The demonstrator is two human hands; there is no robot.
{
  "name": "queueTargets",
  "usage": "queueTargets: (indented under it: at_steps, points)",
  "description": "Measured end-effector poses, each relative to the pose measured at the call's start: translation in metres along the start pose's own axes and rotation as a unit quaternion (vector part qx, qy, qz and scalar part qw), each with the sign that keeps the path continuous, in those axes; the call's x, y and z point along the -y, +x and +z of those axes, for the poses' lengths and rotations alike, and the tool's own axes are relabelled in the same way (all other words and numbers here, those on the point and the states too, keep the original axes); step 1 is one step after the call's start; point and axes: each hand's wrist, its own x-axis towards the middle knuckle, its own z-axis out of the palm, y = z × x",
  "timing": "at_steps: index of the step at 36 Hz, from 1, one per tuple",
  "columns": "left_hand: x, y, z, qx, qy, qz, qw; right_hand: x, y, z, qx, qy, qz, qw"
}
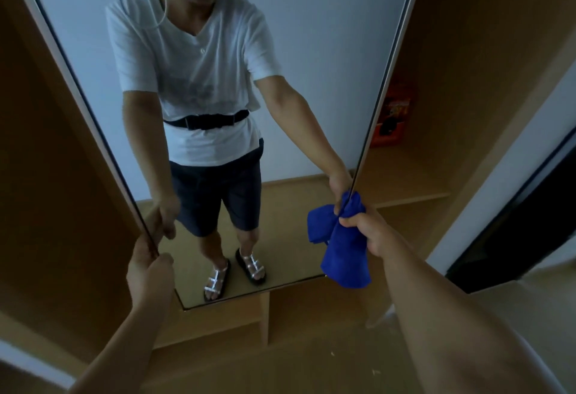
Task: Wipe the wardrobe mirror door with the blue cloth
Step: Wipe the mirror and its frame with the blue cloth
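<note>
In the head view, your right hand (367, 228) is clenched around the bunched top of the blue cloth (344, 256), pressing it to the right edge of the mirror door (311, 66), low down; most of the cloth hangs loose below your fist. Your left hand (148, 264) grips the door's left edge near the bottom corner, fingers wrapped round the frame.

What could go wrong, as I judge it: with the cloth held as a wad, only a small patch meets the glass, so you may leave streaks or miss strips. The hanging tail could drag or catch on the door's edge. Pushing hard at one side may swing or slide the door, and your left fingers, hooked behind the frame, could get pinched against the wardrobe panel (62, 159) beside it.

Hard to make out: the light is dim, so smears or dust on the glass cannot be seen. The top of the door is cut off. An orange box (393, 113) sits in the open compartment to the right; its print is unreadable.
</note>
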Motion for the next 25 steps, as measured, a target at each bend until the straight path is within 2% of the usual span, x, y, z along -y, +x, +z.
queueTargets:
  at_steps: [9, 15, 25]
  points:
    - [0.009, -0.007, 0.007, -0.030, 0.047, 0.034, 0.998, -0.047, 0.018, 0.006, 0.006, 0.025, 0.006, 1.000]
    - [0.016, -0.013, 0.011, -0.085, 0.131, 0.051, 0.986, -0.073, 0.032, 0.002, 0.034, -0.013, 0.003, 0.999]
    - [0.026, -0.018, 0.016, -0.144, 0.195, 0.055, 0.969, -0.121, 0.045, 0.003, 0.027, -0.059, 0.026, 0.998]
